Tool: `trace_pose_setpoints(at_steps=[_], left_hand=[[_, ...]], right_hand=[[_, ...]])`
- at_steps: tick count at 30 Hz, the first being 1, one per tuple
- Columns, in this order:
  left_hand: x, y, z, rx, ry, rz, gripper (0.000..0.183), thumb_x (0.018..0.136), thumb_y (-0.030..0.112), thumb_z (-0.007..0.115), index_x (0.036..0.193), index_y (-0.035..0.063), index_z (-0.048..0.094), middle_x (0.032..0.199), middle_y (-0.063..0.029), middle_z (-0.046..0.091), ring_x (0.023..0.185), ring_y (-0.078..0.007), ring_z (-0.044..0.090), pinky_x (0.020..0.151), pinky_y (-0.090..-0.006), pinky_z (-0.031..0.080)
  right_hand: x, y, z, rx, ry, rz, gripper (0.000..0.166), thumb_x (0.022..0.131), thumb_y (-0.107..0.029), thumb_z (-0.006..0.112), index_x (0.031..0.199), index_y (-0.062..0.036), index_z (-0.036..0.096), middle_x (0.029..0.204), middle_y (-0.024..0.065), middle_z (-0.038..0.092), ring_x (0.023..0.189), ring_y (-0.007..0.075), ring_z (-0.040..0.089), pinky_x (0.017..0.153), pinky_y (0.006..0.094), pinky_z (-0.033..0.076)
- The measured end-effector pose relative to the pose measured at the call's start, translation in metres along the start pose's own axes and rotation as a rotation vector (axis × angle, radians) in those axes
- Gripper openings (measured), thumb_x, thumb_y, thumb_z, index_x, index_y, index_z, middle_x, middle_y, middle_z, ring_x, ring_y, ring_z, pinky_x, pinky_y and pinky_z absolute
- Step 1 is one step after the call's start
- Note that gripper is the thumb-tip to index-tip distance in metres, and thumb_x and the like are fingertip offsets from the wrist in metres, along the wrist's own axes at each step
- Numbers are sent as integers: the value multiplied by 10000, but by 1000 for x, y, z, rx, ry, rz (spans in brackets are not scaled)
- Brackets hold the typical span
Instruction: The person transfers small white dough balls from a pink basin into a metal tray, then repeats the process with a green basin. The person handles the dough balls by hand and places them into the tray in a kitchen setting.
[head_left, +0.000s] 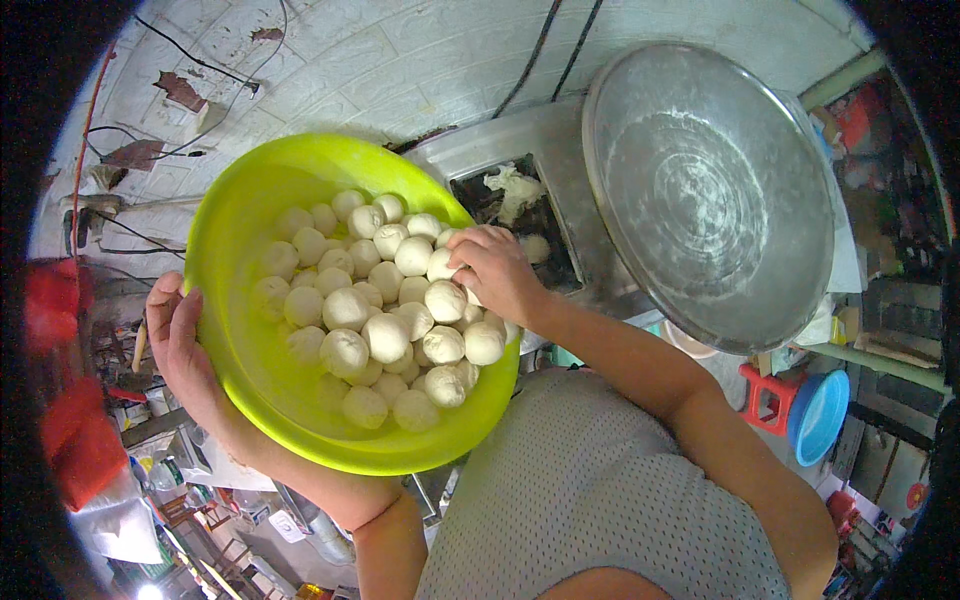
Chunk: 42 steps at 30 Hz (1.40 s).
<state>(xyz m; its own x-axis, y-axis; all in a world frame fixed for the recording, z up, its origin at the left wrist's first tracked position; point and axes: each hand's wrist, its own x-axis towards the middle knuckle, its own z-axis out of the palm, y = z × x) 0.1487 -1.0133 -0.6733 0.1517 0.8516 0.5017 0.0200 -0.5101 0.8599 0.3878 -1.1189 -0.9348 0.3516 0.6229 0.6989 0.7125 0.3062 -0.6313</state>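
Observation:
A lime-green plastic basin (247, 390), dusted with flour, sits tilted before me with a heap of round white dough balls (387, 337) inside. My left hand (184, 337) grips the basin's left rim, thumb on the near side and fingers outside. At the opposite rim my right hand (499, 274) curls its fingers over a dough ball (444, 265) at the heap's edge. Just beyond that hand is a dark rectangular opening (559, 225) in a stainless-steel top (592, 247). In it lie a torn dough piece (514, 191) and a rounded one (535, 248), partly hidden by the hand.
A large round metal pan (705, 195), floury inside, leans at the right. Behind stands a white brick-patterned wall (337, 67) with loose cables (225, 112). A red plastic stool (766, 397) and a blue basin (819, 417) are lower right.

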Motion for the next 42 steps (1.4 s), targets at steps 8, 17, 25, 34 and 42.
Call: trace_pose_setpoints(at_steps=[8,17,25,34,42], left_hand=[[12,-2,-8,41,-13,-10,273,913,57,570,1185,61,597,1017,-67,653,892,-146,616,798,-247,477],[18,7,9,46,4,-87,243,899,15,557,1140,23,575,981,-77,649,856,-144,625,764,-247,482],[35,5,25,-23,-39,-109,223,886,-9,577,1107,12,596,992,-81,653,835,-144,622,742,-244,481],[30,16,66,-71,-139,-60,196,882,-10,602,1076,10,598,978,-84,641,820,-132,610,735,-229,471],[24,21,94,-117,-242,-69,186,886,-10,606,1071,13,596,971,-79,639,814,-126,604,728,-229,467]], right_hand=[[1,8,-7,39,-65,-7,257,803,-101,730,1051,-66,671,1225,96,620,1137,311,570,997,433,437],[8,-129,-26,176,-379,-198,514,791,-166,722,1286,-99,606,1500,167,394,1334,380,437,1097,510,366],[31,-130,-7,-3,-374,-184,464,766,-198,745,1213,-143,638,1486,173,365,1305,407,431,1059,548,388],[6,-3,-31,227,-55,388,555,792,-208,754,1290,-81,543,1217,183,525,1112,362,567,980,455,464],[-37,32,-46,75,22,640,560,845,-158,676,1367,-37,511,1479,222,427,1347,363,441,1133,418,336]])
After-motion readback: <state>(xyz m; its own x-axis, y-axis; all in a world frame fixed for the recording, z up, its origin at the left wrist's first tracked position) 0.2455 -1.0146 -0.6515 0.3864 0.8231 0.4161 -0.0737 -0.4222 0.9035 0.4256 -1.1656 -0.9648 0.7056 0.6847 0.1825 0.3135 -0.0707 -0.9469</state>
